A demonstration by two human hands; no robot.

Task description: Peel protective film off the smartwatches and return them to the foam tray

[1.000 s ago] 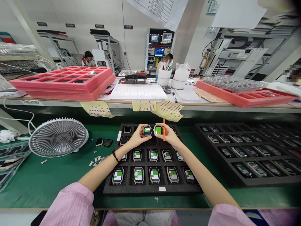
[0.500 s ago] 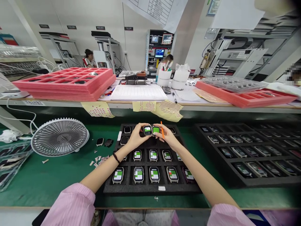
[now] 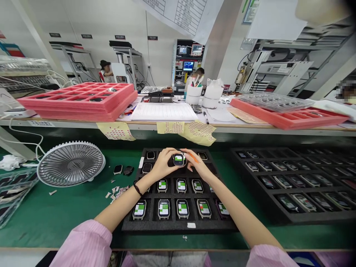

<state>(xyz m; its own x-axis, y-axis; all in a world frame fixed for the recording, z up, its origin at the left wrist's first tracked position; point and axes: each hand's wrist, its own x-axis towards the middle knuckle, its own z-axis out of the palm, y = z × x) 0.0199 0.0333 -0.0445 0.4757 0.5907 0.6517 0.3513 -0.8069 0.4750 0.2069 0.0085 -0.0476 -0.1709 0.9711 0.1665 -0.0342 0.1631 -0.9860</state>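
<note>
Over the far part of a black foam tray (image 3: 191,225), my left hand (image 3: 164,163) grips a smartwatch (image 3: 178,159) by its edges, its lit screen facing me. Close against it on the right is my right hand (image 3: 198,165), fingers bent around a second smartwatch (image 3: 185,158). That second watch is mostly hidden behind the first, with a green bit of screen showing. A thin orange stick (image 3: 192,156) lies between the right fingers. Below the hands, several smartwatches with lit green-and-white screens, such as a front-row watch (image 3: 183,208), sit in the tray's compartments.
A round grey fan (image 3: 71,163) stands left. Two dark watch pieces (image 3: 118,169) and small paper scraps (image 3: 116,193) lie beside the tray. Another black tray of watches (image 3: 289,185) is at right. The shelf above bears pink foam trays (image 3: 78,104) and a paper sheet (image 3: 164,112).
The left hand's watch has moved right, in front of the right hand's watch, covering most of it. The orange stick has tipped from nearly upright to slanting. The view has shifted slightly.
</note>
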